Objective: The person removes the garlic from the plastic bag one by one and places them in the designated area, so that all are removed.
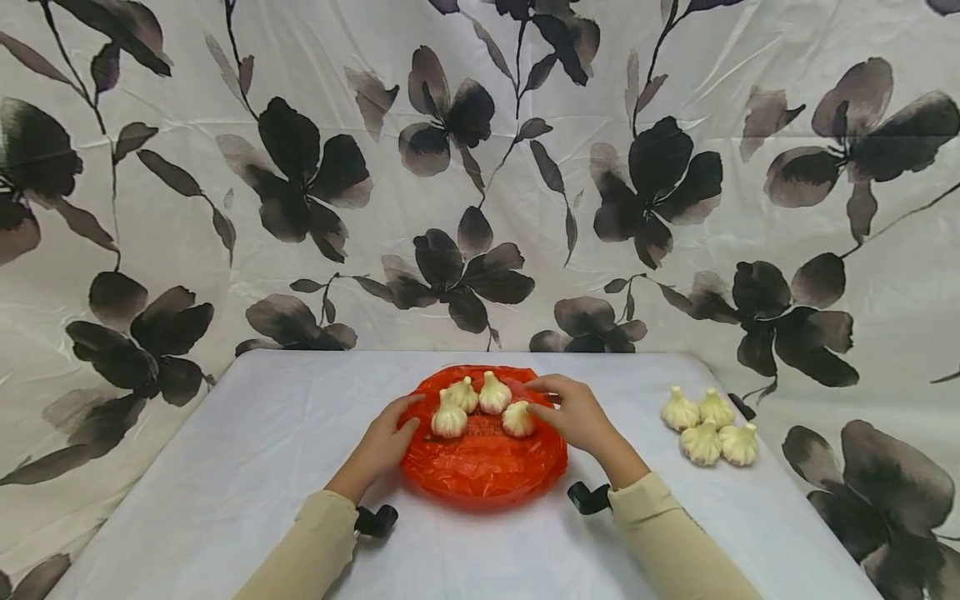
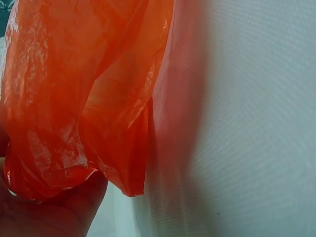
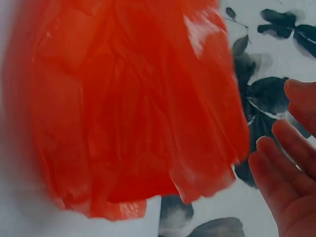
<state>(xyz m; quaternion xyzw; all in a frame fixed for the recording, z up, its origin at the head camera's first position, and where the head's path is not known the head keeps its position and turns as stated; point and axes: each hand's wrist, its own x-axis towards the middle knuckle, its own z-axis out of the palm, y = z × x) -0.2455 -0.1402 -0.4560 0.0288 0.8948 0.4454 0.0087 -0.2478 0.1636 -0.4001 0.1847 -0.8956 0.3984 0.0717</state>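
Note:
A round red plastic bag [image 1: 483, 467] bulges on the table, its crinkled side filling much of both wrist views. Several garlic bulbs [image 1: 449, 417] sit on top of it. My left hand [image 1: 382, 437] is at the bag's left edge, fingers extended and fingertips touching the plastic; the left wrist view has part of this hand [image 2: 59, 212] against the bag's edge. On the right side, my right hand [image 1: 573, 417] reaches over the rim with spread fingers. Its thumb is right beside the rightmost garlic bulb [image 1: 518, 419]. In the right wrist view the fingers [image 3: 281, 173] are loosely extended.
Several more garlic bulbs [image 1: 701, 442] stand grouped at the table's right side. The table has a white cover [image 1: 300, 417]. Behind it hangs a white cloth [image 1: 555, 233] printed with dark flowers. A small black device [image 1: 377, 522] is at each wrist.

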